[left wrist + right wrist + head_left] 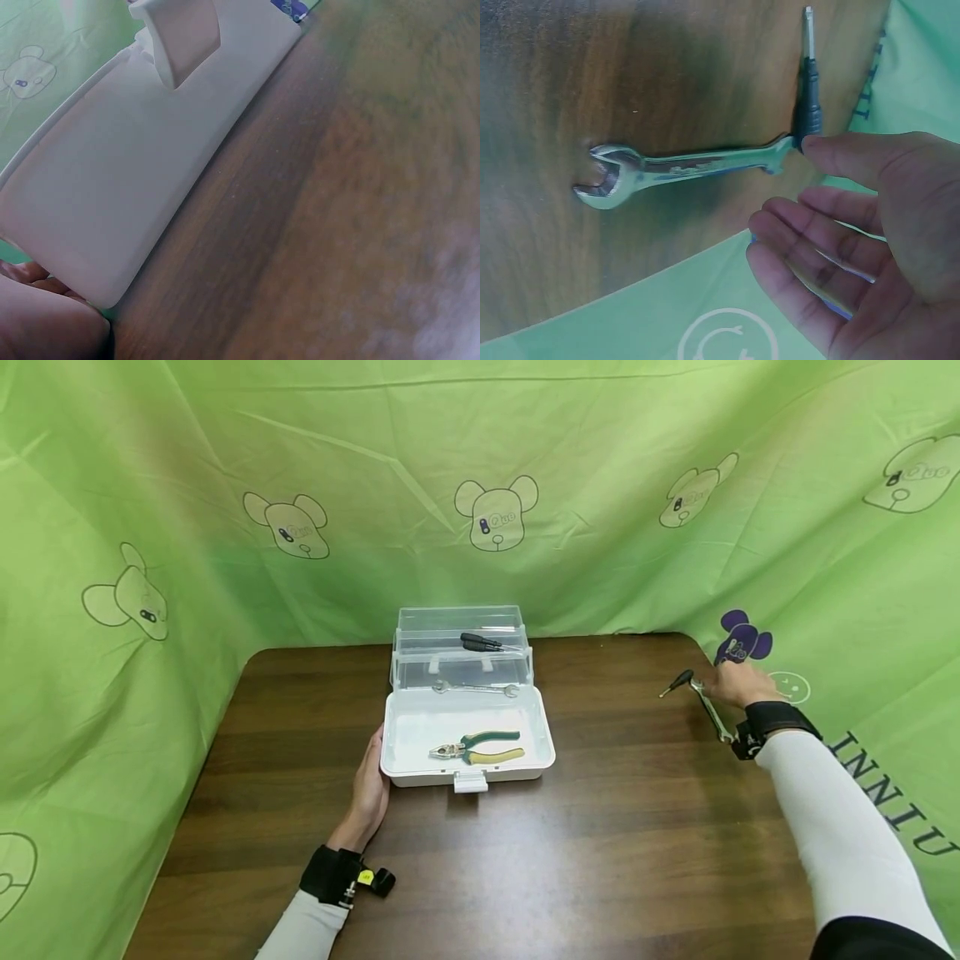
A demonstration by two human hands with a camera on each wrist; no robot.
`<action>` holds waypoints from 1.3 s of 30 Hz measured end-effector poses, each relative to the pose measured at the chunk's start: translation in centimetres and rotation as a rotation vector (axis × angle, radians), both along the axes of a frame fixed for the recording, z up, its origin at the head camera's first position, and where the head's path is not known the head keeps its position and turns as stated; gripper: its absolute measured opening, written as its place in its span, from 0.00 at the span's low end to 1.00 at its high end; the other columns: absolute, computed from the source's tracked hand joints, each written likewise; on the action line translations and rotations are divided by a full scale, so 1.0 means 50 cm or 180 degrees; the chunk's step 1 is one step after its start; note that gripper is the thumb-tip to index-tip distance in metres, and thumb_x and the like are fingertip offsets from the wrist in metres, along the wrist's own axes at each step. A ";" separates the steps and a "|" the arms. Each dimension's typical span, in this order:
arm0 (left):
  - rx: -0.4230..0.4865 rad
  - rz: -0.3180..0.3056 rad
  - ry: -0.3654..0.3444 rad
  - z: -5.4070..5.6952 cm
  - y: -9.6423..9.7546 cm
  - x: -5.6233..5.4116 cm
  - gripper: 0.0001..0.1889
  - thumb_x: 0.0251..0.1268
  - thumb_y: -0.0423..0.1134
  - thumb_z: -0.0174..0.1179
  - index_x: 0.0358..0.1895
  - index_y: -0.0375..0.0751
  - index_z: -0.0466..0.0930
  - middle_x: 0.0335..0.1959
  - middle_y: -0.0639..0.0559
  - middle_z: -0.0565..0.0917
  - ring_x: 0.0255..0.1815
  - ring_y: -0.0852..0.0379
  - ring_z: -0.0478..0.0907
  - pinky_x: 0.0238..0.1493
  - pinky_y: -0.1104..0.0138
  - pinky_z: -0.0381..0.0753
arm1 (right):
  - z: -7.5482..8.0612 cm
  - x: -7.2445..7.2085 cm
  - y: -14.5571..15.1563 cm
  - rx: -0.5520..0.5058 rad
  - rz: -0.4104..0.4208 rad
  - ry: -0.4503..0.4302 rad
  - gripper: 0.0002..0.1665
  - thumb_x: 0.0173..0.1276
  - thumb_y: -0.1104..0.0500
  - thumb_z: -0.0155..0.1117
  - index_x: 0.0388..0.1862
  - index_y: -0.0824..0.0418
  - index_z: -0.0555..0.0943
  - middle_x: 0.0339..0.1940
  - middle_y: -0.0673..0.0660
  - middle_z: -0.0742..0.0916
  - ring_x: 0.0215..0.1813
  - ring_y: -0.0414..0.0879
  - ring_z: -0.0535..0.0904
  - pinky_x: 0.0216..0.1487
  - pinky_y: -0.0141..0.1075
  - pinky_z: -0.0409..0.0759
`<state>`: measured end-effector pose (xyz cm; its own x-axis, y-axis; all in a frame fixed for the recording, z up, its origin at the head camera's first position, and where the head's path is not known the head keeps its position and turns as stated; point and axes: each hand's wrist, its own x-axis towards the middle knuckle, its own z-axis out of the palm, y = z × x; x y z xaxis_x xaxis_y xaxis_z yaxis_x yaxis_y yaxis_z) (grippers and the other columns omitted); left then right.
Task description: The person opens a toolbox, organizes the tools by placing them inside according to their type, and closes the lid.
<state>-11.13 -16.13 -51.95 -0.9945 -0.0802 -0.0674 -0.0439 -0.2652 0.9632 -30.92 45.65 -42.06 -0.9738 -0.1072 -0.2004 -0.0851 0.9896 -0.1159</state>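
One wrench (690, 167) lies beside the right hand (738, 683).

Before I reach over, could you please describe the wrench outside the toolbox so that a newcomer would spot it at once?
On the brown table, look right from the white toolbox to the far corner. There the wrench lies beside a small screwdriver; unlike that black-handled neighbour, it is all shiny metal with a forked end.

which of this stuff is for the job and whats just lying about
Likely the job:
white toolbox, left hand against it
loose wrench and black screwdriver, near right hand
pliers, second wrench and dark-handled tools, in the toolbox

Apparently just there:
wooden table
green cloth
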 end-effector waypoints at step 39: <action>0.0030 -0.0024 0.0054 0.000 -0.001 0.001 0.32 0.92 0.51 0.26 0.87 0.37 0.42 0.89 0.44 0.45 0.88 0.51 0.39 0.86 0.53 0.40 | -0.069 0.010 0.008 -0.0185 -0.0219 0.0091 0.13 0.63 0.62 0.67 0.27 0.69 0.76 0.35 0.82 0.82 0.41 0.82 0.80 0.42 0.68 0.81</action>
